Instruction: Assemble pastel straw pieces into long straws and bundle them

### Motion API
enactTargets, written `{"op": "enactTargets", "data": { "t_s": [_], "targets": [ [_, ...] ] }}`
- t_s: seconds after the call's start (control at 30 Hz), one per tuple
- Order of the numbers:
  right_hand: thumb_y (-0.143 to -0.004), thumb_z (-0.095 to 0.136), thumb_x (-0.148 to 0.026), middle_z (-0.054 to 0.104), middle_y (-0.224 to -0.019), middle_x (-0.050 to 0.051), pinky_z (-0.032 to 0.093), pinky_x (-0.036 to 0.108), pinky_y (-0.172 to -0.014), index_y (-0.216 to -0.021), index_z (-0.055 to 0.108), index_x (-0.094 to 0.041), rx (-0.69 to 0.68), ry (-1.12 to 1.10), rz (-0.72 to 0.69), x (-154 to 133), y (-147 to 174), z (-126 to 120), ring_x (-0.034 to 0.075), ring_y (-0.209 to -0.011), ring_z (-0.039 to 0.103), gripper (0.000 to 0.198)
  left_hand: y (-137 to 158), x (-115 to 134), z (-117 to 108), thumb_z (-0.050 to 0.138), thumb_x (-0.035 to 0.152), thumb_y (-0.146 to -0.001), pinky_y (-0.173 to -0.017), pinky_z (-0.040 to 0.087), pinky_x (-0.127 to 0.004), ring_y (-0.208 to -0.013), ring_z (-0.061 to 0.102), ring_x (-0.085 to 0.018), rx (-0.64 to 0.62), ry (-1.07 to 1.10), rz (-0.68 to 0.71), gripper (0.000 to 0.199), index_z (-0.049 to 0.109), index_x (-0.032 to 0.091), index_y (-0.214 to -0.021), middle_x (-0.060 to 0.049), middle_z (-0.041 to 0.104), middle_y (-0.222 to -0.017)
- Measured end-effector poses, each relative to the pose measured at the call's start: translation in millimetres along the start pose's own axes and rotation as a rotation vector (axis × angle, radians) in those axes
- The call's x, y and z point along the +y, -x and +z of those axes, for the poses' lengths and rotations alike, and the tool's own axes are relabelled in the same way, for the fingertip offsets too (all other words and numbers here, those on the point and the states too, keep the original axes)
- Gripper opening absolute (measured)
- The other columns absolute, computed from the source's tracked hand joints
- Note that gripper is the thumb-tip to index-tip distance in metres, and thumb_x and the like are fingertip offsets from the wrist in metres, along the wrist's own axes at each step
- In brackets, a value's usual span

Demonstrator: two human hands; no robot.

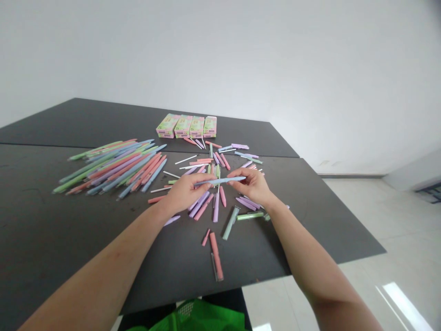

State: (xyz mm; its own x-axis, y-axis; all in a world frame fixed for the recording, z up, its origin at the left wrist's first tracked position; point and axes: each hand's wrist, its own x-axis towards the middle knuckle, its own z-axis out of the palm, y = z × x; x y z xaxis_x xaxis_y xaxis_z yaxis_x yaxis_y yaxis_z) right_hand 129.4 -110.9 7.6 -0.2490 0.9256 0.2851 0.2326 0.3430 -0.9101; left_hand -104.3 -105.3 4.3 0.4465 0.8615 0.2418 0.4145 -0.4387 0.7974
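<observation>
As hands hold a pen, boxes beyond, contents hidden

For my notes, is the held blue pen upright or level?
Nearly level: the blue pen stretches sideways between left hand and right hand.

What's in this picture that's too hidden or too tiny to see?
All in the head view:
Blue pen: parts are covered where the left hand and right hand pinch it.
Big pen pile: its lowest pens hide under others.
Boxes: their small print is tiny and blurred.
Dark object far right: cut off by the picture's edge.
</observation>
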Motion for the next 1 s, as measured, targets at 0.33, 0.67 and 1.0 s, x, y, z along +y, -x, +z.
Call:
{"op": "enactTargets", "data": {
  "t_s": [0.33, 0.67, 1.0],
  "targets": [
    [-0.077, 0.071, -0.037, 0.069, -0.079, 0.004, 0.044, 0.026, -0.060, -0.089, 0.072, -0.017, -0.039, 0.075, 0.009, 4.9, 1.3, 6.4, 0.014, -0.065, 0.057, 0.023, 2.1, 1.3, 4.5, 0.050, 0.031, -0.090, -0.093, 0.045, -0.030, -0.105, 0.064, -0.021, 0.017, -0.191, 0.101, 0.033, 0.068, 0.027, -0.118, -0.001, 0.072, -0.114],
    [-0.076, 0.071, -0.042, 0.069, -0.078, 0.005, 0.045, 0.026, -0.058, -0.089, 0.072, -0.017, -0.042, 0.048, 0.029, 5.3, 1.0, 6.3, 0.014, -0.065, 0.057, 0.029, 3.1, 1.2, 4.5, 0.052, 0.032, -0.089, -0.094, 0.046, -0.030, -0.105, 0.064, -0.021, 0.049, -0.257, 0.077, 0.031, 0.070, 0.028, -0.114, 0.000, 0.072, -0.112],
    [-0.080, 0.067, -0.039, 0.068, -0.073, 0.003, 0.044, 0.025, -0.060, -0.088, 0.072, -0.016, -0.054, 0.079, 0.016, 6.9, 1.1, 9.0, 0.013, -0.065, 0.058, 0.025, 1.8, -6.0, 5.4, 0.053, 0.031, -0.089, -0.096, 0.045, -0.031, -0.108, 0.063, -0.021, 0.038, -0.211, 0.095, 0.030, 0.070, 0.028, -0.114, 0.000, 0.071, -0.115]
  ]
}}
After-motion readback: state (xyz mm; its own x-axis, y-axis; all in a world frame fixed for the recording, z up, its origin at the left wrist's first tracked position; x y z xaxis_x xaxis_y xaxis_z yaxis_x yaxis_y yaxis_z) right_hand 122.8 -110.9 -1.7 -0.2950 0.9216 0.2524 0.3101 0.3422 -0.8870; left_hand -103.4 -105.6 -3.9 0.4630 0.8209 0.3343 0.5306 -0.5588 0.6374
